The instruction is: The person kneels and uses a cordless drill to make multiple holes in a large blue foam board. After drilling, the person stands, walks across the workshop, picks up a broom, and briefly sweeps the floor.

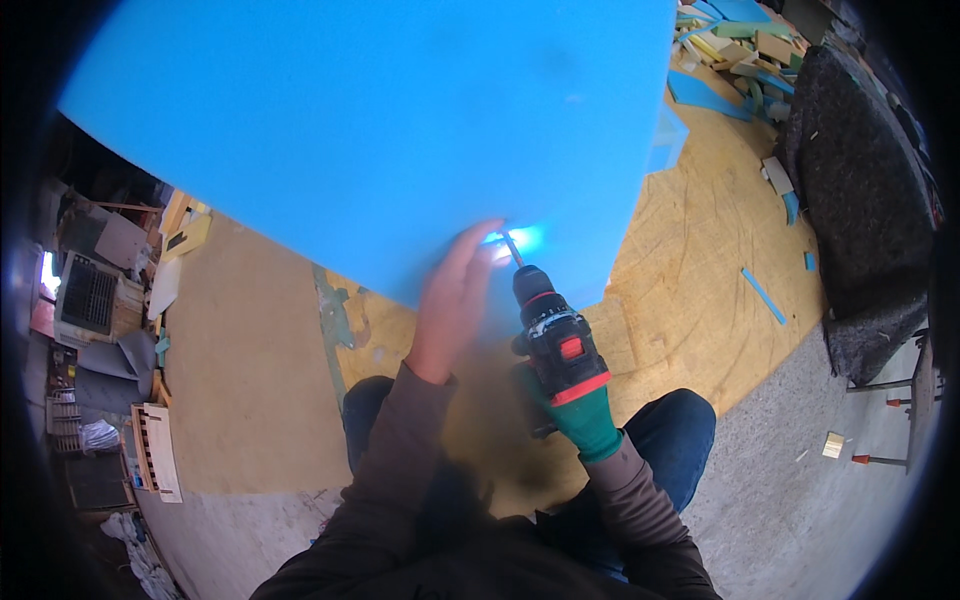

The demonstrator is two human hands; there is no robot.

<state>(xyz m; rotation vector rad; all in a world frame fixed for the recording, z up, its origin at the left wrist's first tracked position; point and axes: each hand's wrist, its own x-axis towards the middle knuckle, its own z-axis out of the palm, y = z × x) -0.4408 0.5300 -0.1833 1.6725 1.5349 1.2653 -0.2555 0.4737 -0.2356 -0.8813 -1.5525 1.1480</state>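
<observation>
My right hand point(583, 420), in a green glove, is wrapped round the grip of a black and red cordless drill point(558, 345). The drill points away from me, its thin bit point(513, 247) reaching the face of a large blue foam board point(400, 130). A bright light from the drill shines on the blue surface around the tip. My bare left hand point(450, 300) lies against the board just left of the bit, its fingers and thumb closed around the tip. What they pinch there is hidden by glare and blur.
Beneath the board is a worn yellowish wooden surface point(700, 270), with a brown sheet point(250, 360) at left. Foam offcuts point(745, 50) pile up at the far right, and a blue strip point(763, 296) lies nearer. A dark, rough block point(850, 210) stands at right.
</observation>
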